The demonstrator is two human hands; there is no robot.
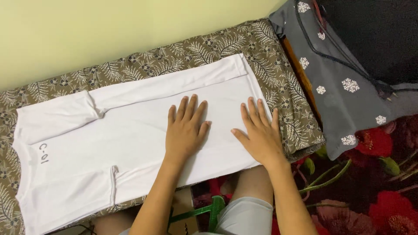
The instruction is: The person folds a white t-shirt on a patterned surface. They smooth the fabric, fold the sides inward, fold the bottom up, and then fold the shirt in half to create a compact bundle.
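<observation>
Left hand (185, 128) & right hand (260, 132) lay flat, fingers spread, gripping nothing, pressing the white shirt (130, 139) under them on the patterned cloth (278, 100). Both sides were folded in already; lengthwise fold not yet done.

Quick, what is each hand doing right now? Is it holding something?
Left hand: open, flat on the white shirt, holding nothing.
Right hand: open, flat on the same shirt near its bottom edge, holding nothing.
</observation>
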